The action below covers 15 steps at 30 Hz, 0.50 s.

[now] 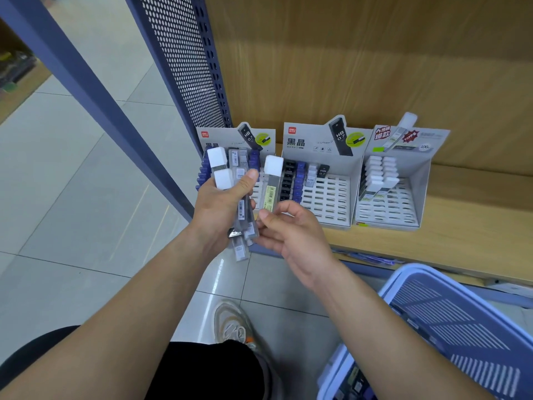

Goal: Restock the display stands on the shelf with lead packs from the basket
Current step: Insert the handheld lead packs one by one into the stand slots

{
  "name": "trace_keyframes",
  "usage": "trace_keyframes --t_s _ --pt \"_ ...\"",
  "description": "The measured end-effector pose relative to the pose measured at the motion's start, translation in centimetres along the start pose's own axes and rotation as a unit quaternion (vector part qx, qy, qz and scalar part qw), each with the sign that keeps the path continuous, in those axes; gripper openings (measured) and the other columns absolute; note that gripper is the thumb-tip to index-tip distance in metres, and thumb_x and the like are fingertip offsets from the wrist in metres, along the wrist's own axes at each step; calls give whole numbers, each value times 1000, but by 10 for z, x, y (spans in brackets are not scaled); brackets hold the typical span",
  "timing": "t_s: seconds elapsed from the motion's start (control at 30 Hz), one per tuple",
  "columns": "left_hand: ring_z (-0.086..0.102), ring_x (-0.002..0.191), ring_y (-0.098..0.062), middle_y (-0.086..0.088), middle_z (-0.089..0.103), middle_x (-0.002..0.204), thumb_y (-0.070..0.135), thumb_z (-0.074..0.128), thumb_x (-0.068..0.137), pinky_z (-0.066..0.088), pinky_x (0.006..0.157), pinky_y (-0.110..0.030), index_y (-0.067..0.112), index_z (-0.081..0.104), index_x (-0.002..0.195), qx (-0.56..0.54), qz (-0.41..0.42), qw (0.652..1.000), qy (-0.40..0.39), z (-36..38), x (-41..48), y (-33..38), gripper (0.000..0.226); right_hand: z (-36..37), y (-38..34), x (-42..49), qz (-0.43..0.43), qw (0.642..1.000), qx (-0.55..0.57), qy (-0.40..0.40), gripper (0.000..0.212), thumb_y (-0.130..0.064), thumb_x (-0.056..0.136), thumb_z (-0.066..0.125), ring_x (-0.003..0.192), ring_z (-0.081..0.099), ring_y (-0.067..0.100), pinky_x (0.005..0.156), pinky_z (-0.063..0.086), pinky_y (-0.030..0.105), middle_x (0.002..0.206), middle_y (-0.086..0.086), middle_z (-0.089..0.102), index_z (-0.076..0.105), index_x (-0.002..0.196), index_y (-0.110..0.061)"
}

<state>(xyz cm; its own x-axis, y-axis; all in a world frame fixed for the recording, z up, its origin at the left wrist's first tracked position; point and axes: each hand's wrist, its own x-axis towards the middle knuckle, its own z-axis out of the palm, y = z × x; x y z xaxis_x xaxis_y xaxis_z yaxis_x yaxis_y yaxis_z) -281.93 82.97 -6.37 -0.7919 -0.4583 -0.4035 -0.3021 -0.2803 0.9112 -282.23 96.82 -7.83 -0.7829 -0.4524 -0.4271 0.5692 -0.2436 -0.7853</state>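
Head view, looked down past both forearms at a wooden shelf (pixel 461 220). Gripped a fanned bundle of lead packs (pixel 241 210) in the left hand (pixel 222 209), with thumb and fingers curled round the clear tubes and two white caps standing up at the top. Pinched a single white-capped pack (pixel 271 183) with a yellow label by its lower end in the right hand (pixel 291 235), upright and just beside the bundle. Held both hands close together in front of the shelf's left front corner. Saw three display stands in a row at the shelf's left end. Found the left stand (pixel 219 134) at the left edge, partly hidden behind the hands. Noted black, blue and grey packs in the left columns of the middle stand (pixel 314 140), and two columns of white-capped packs at the back left of the right stand (pixel 418 157). Spotted the blue basket (pixel 418 281) below the shelf's front edge, its contents too blurred to tell.
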Motion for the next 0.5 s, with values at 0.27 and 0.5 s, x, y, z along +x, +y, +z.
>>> trace_keyframes --t_s 0.27,0.5 --pt "67 62 -8 12 73 70 29 81 85 59 69 -33 20 71 93 73 38 995 -54 38 -4 1 15 -40 -15 -12 -66 996 -61 14 29 7 91 62 67 67 24 68 59 34 74 7 67 43 81 -13" --pt "71 72 -15 0 78 86 23 82 83 59 71 -33 16 75 99 96 42 988 -110 96 -18 -1 19 -85 -23 -29 -161 977 -112 85 27 -2 83 77 71 58 22 69 53 33 80 2 59 54 78 -15"
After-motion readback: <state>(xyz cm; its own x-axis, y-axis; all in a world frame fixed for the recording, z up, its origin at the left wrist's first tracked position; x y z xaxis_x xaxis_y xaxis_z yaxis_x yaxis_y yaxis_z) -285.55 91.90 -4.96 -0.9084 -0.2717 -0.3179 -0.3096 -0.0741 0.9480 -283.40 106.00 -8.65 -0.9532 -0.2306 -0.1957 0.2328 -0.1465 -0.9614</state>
